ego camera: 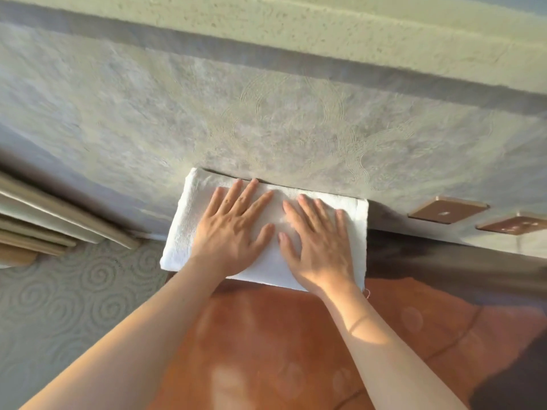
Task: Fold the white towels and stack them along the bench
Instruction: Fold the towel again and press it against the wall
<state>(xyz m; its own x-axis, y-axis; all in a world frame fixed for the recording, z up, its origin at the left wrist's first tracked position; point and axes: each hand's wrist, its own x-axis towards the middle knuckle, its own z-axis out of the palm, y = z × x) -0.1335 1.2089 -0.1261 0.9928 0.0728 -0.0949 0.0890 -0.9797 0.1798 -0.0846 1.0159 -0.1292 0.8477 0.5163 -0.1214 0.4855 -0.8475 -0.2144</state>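
I see both hands flat, fingers spread: left hand (233, 229) and right hand (318, 241) side by side, pressing the folded white towel (183, 232) beneath them onto the counter (266, 335).

The bench (266, 350) has a glossy reddish-brown top that mirrors the light in pale patches, and its far strip along the wall lies in dark shadow. One folded white towel (352, 232) lies flat on it at the far end, its far edge touching the wall and its left part reaching past the bench's left edge. The left hand (233, 232) and right hand (316, 244) rest flat on the towel, side by side, fingers straight and spread. A loose thread hangs at the towel's near right corner.
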